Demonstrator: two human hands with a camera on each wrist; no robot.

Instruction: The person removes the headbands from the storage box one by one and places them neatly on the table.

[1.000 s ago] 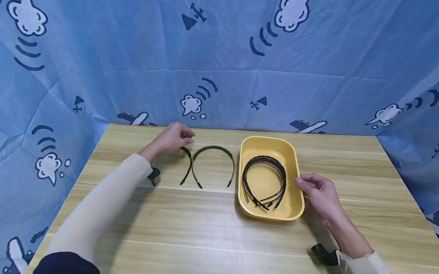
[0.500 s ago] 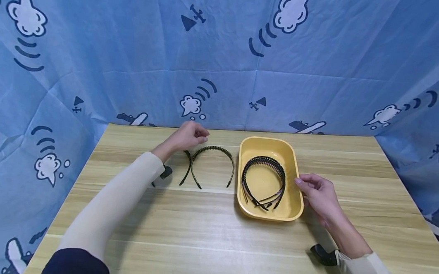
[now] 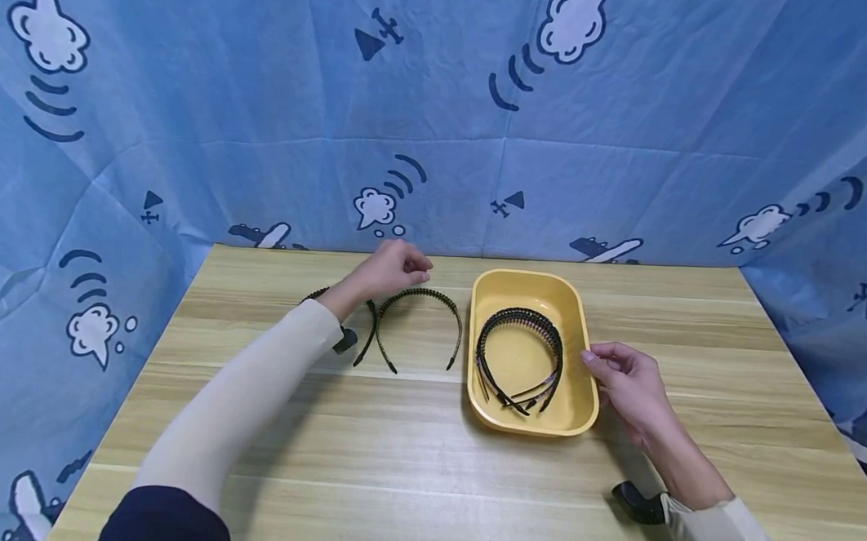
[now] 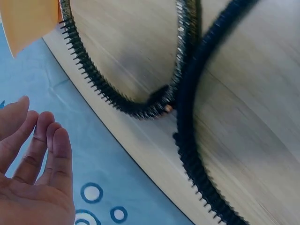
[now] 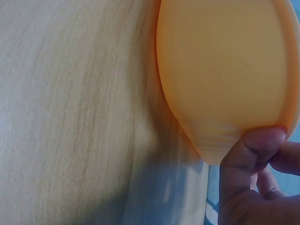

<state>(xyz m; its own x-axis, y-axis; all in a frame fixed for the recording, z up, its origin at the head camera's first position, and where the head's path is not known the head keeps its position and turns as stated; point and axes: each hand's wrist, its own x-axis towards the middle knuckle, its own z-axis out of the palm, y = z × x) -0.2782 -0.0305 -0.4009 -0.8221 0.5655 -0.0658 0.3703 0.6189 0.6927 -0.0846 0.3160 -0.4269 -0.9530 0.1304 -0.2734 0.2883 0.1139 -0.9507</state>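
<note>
L hand (image 3: 389, 271): fingers loosely bent, nr far curve of thin black-gold ridged headband (image 3: 423, 292) on wood-grain table (image 3: 365, 447); slim black headband (image 4: 186, 105) just left. R hand (image 3: 632, 385) pinches right rim of yellow rounded plastic tub (image 3: 550, 291) w/ dark arched headbands (image 3: 523, 314) inside.

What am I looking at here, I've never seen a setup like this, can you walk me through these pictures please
There is no machine here, just a person's bare left hand and right hand. The wide picture comes from a camera worn on the head; the closer ones come from a camera on each wrist. On the wooden table, in front of a blue patterned cloth, lie a black headband and a gold-toned headband. To their right stands a yellow tub with several dark headbands in it. The right hand has its grip on the tub's rim. The left hand is near the gold-toned headband but holds nothing.
</note>
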